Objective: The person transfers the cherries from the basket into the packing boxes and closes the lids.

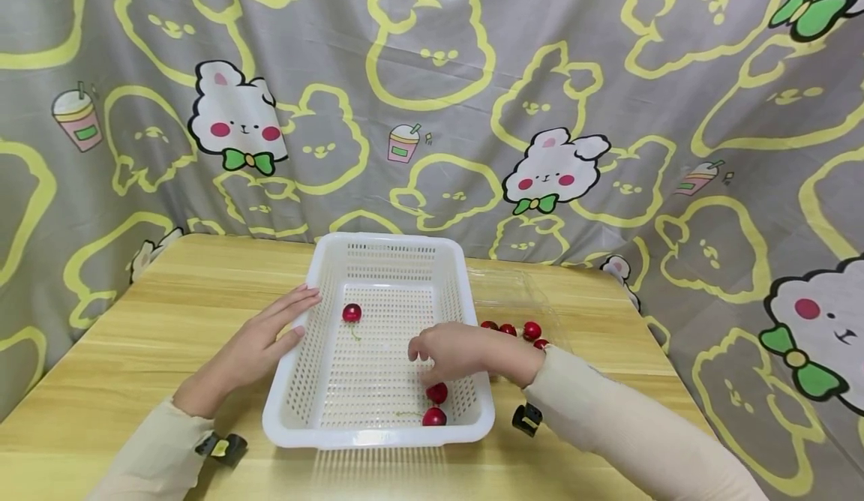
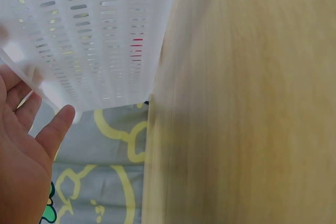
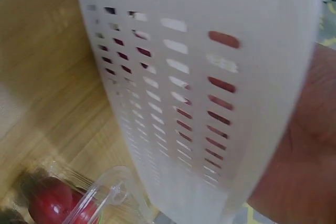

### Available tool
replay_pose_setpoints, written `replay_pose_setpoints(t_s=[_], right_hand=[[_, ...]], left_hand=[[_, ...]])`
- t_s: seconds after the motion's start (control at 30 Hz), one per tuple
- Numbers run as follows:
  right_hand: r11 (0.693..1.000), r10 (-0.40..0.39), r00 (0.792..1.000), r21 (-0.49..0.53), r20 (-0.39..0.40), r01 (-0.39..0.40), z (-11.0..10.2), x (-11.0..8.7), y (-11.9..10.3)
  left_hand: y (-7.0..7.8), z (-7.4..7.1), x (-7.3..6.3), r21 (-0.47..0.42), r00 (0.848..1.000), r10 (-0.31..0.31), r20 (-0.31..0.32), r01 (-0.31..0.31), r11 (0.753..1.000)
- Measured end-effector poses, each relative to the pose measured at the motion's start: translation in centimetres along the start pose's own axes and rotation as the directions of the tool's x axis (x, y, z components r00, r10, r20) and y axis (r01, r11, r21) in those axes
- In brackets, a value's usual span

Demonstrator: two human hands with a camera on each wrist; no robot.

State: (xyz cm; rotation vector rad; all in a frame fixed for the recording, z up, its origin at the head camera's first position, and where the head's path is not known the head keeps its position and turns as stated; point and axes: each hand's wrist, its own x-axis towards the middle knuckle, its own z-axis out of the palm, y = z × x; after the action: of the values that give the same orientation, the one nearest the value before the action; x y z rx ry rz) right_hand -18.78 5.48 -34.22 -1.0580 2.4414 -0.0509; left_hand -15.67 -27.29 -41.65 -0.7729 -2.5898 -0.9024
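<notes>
A white perforated plastic basket stands on the table. My left hand rests at its left rim with fingers extended; the left wrist view shows the thumb by the rim. Over the right wall reaches my right hand, inside the basket, fingers loosely bent and apart from the thumb, with nothing visible between them. Close below that hand lies one cherry, and a second cherry with a stem sits nearer the front wall. Another stemmed cherry lies towards the basket's back left.
Right of the basket, a clear plastic container holds several cherries, partly hidden by the right forearm. Wooden tabletop extends on both sides. A patterned grey curtain hangs behind the table.
</notes>
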Motion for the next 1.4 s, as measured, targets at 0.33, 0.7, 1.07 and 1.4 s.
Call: replay_pose_setpoints(t_s=[0.33, 0.7, 1.07, 1.4], right_hand=[[0.962, 0.108, 0.986, -0.265, 0.127, -0.072, 1.8, 1.0, -1.3], [0.894, 0.111, 0.992, -0.442, 0.065, -0.071, 3.1, 1.3, -1.4], [0.954, -0.045, 0.994, -0.299, -0.1, 0.013, 2.2, 0.8, -0.6], [0.975, -0.088, 0.964, -0.221, -0.252, 0.031, 1.0, -0.4, 0.1]], left_hand=[[0.0, 0.0, 0.3, -0.003, 1.0, 0.014, -0.003, -0.014, 1.0], [0.1, 0.2, 0.3, 0.008, 1.0, 0.005, 0.002, -0.005, 1.0], [0.1, 0.2, 0.1, 0.002, 1.0, 0.002, -0.002, -0.002, 1.0], [0.0, 0.1, -0.1, 0.004, 1.0, 0.003, -0.009, -0.003, 1.0]])
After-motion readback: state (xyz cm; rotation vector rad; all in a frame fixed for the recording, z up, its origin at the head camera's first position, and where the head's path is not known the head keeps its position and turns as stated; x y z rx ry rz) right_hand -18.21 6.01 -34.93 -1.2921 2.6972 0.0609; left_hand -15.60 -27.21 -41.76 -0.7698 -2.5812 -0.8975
